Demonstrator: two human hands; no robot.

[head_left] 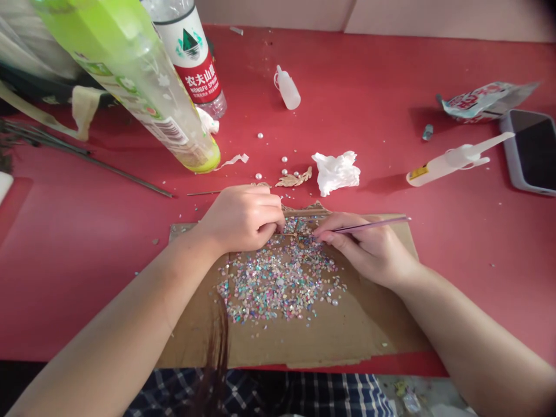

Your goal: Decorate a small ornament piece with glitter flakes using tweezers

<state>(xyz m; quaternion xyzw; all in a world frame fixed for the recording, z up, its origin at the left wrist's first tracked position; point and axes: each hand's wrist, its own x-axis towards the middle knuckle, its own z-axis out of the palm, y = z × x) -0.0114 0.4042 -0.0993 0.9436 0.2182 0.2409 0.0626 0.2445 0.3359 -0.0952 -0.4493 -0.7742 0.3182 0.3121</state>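
Note:
My left hand (pixel 247 217) is closed in a pinch over the cardboard (pixel 347 324), holding a thin gold-coloured piece (pixel 286 234) whose tip points right. My right hand (pixel 369 246) grips slim purple tweezers (pixel 369 224), their points close to that tip. Beneath both hands, many tiny multicoloured shell-like chips (pixel 278 284) lie scattered on the cardboard. Just beyond my hands are a gold leaf-shaped ornament (pixel 294 178), several white pearl beads (pixel 284 159) and a crumpled white tissue (pixel 336 172). My left fingers partly hide the gold piece.
At the back left stand a tall green-labelled bottle (pixel 143 92) and a water bottle (pixel 191 55). A small white squeeze bottle (pixel 288 88) lies behind. To the right are a long-nozzled glue bottle (pixel 452 162), a phone (pixel 532 150) and a foil packet (pixel 482 101). Thin dark rods (pixel 125 180) lie left.

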